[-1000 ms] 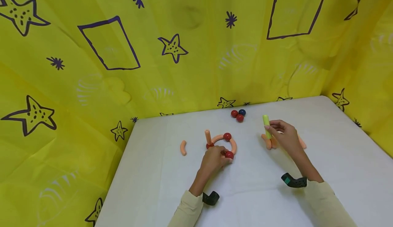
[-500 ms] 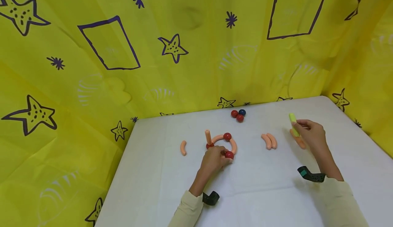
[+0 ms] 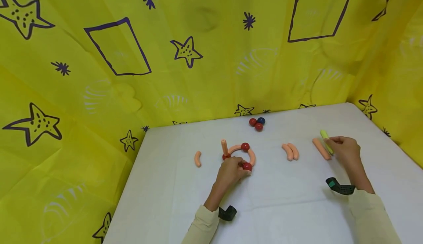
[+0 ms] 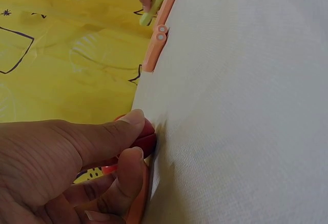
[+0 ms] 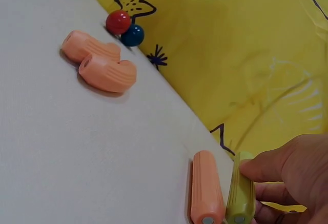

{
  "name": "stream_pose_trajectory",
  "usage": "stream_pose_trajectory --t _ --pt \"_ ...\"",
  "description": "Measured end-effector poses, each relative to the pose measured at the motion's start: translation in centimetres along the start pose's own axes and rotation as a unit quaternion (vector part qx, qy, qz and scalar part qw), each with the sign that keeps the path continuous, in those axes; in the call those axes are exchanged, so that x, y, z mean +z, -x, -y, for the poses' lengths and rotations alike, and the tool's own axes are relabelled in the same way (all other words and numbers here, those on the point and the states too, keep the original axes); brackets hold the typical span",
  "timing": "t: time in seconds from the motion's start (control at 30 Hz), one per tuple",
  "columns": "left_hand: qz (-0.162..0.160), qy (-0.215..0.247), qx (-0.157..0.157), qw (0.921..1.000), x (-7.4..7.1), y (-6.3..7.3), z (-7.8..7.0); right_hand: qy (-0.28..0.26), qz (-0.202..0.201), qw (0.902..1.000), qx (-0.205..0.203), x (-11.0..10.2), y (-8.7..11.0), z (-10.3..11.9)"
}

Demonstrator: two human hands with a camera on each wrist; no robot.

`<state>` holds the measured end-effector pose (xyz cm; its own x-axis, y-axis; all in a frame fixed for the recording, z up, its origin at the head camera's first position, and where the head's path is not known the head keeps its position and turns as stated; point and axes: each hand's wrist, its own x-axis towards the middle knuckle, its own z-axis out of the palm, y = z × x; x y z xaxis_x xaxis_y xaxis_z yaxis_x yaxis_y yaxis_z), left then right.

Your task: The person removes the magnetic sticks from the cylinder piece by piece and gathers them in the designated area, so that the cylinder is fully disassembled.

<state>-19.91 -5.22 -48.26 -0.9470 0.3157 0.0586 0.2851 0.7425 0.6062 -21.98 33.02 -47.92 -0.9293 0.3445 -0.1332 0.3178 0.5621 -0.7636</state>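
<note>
My left hand (image 3: 229, 172) pinches a red ball (image 3: 247, 166) at the near side of a ring made of curved orange rods (image 3: 252, 157) and red balls. On the ring's left, a straight orange rod (image 3: 224, 147) stands upright on another red ball. Over at the right, my right hand (image 3: 347, 151) holds a straight light-green rod (image 5: 240, 190) between thumb and fingers. It lies right beside a straight orange rod (image 5: 206, 188), roughly parallel to it. Metal discs show at the near ends of both rods in the right wrist view.
Two curved orange rods (image 3: 290, 152) lie side by side between the hands. Two red balls (image 3: 259, 127) and a blue ball (image 3: 261, 120) sit near the table's back edge. A single curved orange rod (image 3: 197, 159) lies left of the ring. Yellow cloth (image 3: 211, 86) hangs behind the white table.
My right hand has carried the green rod rightward, from over the two curved rods, past the straight orange rod, and lowered it on that rod's right. My left hand stays on the red ball.
</note>
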Motion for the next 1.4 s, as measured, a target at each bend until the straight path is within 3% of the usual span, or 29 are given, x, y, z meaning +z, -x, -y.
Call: stream_pose_trajectory --t 0.37,0.77,1.4 --pt "0.005 0.015 -0.009 0.9998 -0.07 0.06 -0.11 0.03 0.017 0.9994 0.001 0.09 0.36 0.24" --pt "0.0 -0.002 -0.001 1.0 -0.1 -0.09 -0.03 0.021 0.054 0.9979 0.028 -0.03 0.04 0.26" --pt "0.005 0.003 -0.013 0.9999 -0.06 0.09 -0.29 0.027 0.015 0.9994 0.014 0.21 0.15 -0.21"
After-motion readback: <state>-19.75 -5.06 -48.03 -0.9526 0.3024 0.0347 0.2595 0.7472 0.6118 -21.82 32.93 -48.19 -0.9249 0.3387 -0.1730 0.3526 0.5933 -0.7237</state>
